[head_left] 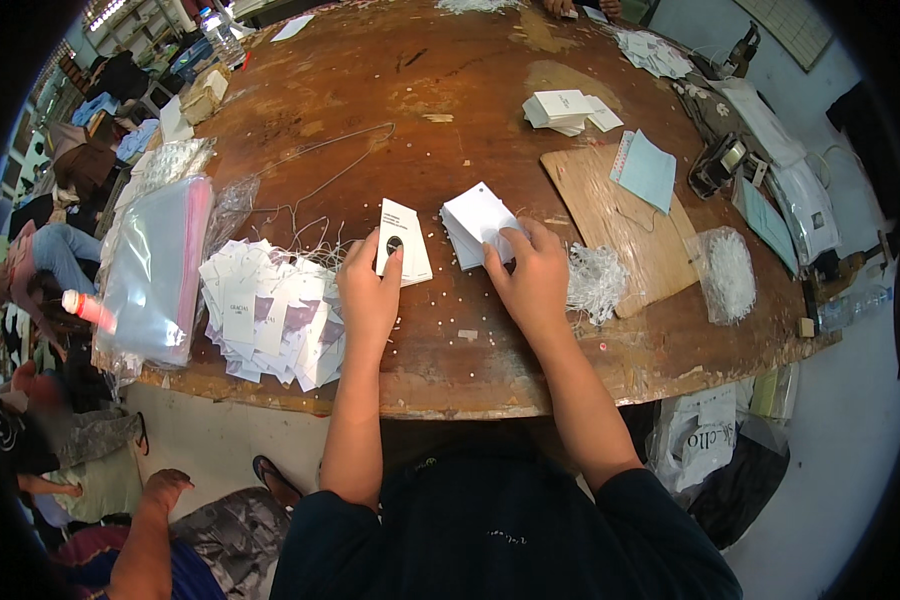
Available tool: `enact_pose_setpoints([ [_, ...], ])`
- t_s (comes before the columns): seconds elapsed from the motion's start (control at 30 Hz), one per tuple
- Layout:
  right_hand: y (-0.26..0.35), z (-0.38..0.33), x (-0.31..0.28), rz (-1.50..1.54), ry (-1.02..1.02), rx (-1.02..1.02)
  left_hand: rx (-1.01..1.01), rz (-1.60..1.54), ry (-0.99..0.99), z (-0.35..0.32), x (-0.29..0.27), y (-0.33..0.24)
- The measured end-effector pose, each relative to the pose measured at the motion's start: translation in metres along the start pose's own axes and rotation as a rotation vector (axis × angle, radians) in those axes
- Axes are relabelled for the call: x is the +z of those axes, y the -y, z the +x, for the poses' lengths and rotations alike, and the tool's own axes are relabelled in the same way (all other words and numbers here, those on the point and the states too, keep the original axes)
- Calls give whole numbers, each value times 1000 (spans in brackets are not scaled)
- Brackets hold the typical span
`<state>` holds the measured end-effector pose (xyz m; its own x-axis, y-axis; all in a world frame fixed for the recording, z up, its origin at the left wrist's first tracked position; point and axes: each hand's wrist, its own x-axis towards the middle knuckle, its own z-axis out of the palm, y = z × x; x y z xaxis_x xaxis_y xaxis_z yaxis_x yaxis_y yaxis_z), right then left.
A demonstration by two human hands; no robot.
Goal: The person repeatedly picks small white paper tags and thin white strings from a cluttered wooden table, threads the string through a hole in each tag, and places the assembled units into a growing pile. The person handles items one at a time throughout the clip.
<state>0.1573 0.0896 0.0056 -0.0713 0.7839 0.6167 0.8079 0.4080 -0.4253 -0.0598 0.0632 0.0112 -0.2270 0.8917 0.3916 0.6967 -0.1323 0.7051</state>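
Observation:
Just left of the table's middle, my left hand (pixel 368 300) is closed on a small stack of white printed cards (pixel 403 222), its thumb beside a dark oval mark on the top one. My right hand (pixel 532 285) grips a thicker stack of blank-faced white hang tags (pixel 478 212), each apparently with a small hole near one corner. The two stacks are apart. Beside my left wrist spreads a loose pile of white hang tags (pixel 270 315) with strings. A tangle of white tag strings (pixel 595 285) lies right of my right hand.
Clear plastic bags (pixel 160 270) lie at the left edge near a red-capped bottle (pixel 88 308). To the right are a wooden board (pixel 660 265), a light-blue notepad (pixel 645 170) and bagged strings (pixel 727 278). Another card stack (pixel 558 108) sits farther back. People sit at left.

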Motion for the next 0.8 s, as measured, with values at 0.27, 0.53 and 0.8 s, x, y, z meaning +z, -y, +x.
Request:
enact_pose_setpoints([
  [0.27, 0, 1, -6, 63, -42, 55, -545, -993, 156, -11, 11, -22],
  [0.53, 23, -37, -35, 201, -27, -52, -598, -1340, 272, -25, 21, -52],
  [0.8, 16, -60, -53, 124, -7, -40, -584, -1480, 425, -42, 46, -78],
])
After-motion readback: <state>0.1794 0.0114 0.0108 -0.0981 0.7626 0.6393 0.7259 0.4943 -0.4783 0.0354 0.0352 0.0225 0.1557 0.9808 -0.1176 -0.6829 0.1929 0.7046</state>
